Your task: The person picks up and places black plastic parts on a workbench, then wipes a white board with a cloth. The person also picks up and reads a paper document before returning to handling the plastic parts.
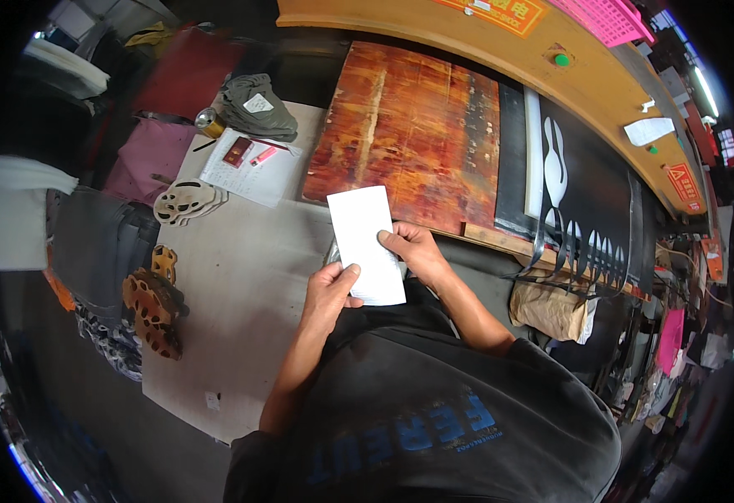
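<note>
A blank-looking white sheet of paper (365,239) is held up in front of my body, slightly tilted. My left hand (330,289) pinches its lower left edge, thumb on top. On the right edge my right hand (417,251) grips it the same way, with the thumb over the face and the fingers behind. Beyond the paper lies a worn orange-brown board (417,126) on the machine's bed. To its right, a black sheet (589,193) with pale spoon-like and pointed shapes hangs over the bed's front edge.
Left is a pale table (241,310) with a notebook (258,180), red box (237,151), pink lighter (264,157), can (209,122), grey cloth (258,109), and cream (187,201) and brown (151,310) cut-out pieces. An orange machine beam (467,42) crosses behind. A paper bag (551,310) sits under the bed.
</note>
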Demonstrator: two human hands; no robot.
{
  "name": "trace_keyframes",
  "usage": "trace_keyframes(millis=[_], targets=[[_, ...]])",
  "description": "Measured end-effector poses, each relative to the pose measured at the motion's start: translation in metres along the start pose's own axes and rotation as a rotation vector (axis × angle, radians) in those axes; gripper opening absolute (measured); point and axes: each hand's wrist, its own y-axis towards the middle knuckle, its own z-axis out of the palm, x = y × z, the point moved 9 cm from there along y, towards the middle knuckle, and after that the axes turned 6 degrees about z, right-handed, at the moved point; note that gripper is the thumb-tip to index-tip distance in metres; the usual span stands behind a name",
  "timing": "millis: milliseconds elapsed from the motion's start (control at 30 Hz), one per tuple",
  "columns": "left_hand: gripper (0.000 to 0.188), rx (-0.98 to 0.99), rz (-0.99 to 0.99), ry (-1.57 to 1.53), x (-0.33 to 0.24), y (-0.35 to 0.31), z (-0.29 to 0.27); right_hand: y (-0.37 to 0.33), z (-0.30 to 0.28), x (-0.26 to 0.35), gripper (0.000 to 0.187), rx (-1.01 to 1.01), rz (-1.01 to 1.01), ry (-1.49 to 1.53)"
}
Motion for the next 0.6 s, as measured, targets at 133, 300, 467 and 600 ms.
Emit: trace_keyframes(millis=[133,300,467,600], targets=[[0.026,0.015,-0.043,0.010,0.005,0.001,-0.001,0.005,-0.003,-0.006,0.020,0.025,-0.009,0.027],[0.031,-0.002,-0.059,0.029,0.008,-0.003,-0.009,0.034,-0.047,-0.010,0.022,-0.154,-0.061,-0.022],[0.033,-0.034,-0.100,-0.001,0.012,-0.006,-0.021,0.073,-0.094,-0.003,0.026,-0.262,-0.173,-0.097],[0.033,-0.070,-0.108,-0.007,0.017,-0.005,-0.032,0.086,-0.112,-0.010,0.029,-0.341,-0.176,-0.272]])
